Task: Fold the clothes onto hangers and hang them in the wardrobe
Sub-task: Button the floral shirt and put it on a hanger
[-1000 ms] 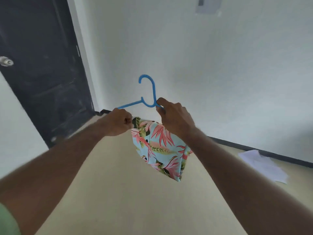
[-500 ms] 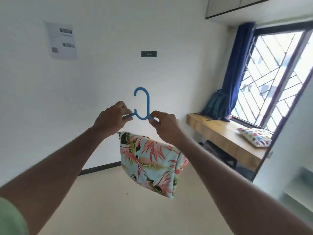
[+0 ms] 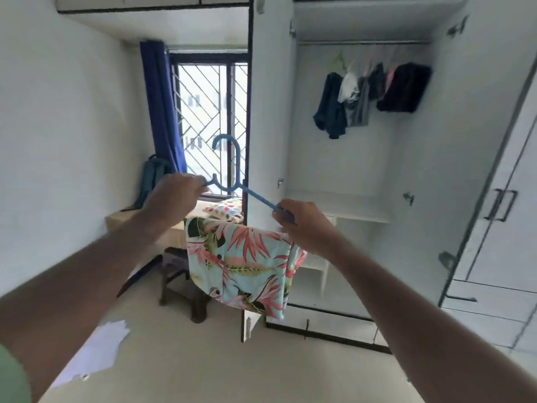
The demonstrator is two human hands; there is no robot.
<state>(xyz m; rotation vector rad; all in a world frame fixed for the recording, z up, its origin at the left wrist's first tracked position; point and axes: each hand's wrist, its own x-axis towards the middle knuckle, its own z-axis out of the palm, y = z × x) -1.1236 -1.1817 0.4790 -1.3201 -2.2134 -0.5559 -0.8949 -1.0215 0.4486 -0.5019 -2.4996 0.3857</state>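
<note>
The hanger (image 3: 232,181) in the middle of the picture is blue. The cloth (image 3: 241,263) under it is light blue with pink, green and black leaves. The curtain (image 3: 161,106) at upper left is dark blue. The wardrobe (image 3: 465,141) on the right is white. The pillow (image 3: 225,209) has colourful spots.

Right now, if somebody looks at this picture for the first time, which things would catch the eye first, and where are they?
First comes the floral garment in the middle, draped over a blue hanger. The left hand grips one end of the hanger and the right hand the other. Next, to the right, stands the open wardrobe, where dark clothes hang below its rail. On the left, the bright barred window stands beside a blue curtain.
</note>
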